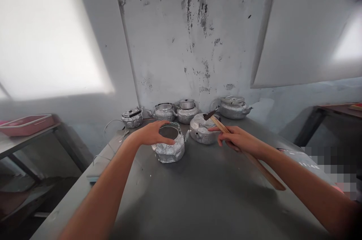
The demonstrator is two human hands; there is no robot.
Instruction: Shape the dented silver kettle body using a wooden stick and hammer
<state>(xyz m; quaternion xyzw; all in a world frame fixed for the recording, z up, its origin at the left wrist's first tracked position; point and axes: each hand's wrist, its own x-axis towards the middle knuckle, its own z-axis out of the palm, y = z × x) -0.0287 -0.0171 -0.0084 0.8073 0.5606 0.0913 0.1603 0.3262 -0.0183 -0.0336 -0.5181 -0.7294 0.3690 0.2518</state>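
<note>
My left hand point(154, 133) grips the rim of a dented, lidless aluminium kettle point(169, 149) standing on the grey metal table point(198, 194). My right hand point(240, 140) is closed round a long wooden stick point(263, 170). The stick's dark metal tip point(209, 114) hovers over a second kettle point(201, 130) just behind and to the right of the first. The two hands are apart, each on its own object.
Several more aluminium kettles point(186, 111) line the back of the table against a stained white wall point(183, 43). Loose wire handles point(113, 125) lie at the left rear corner. A red tray point(26, 123) rests on a side table at left; another table point(336, 113) stands at right.
</note>
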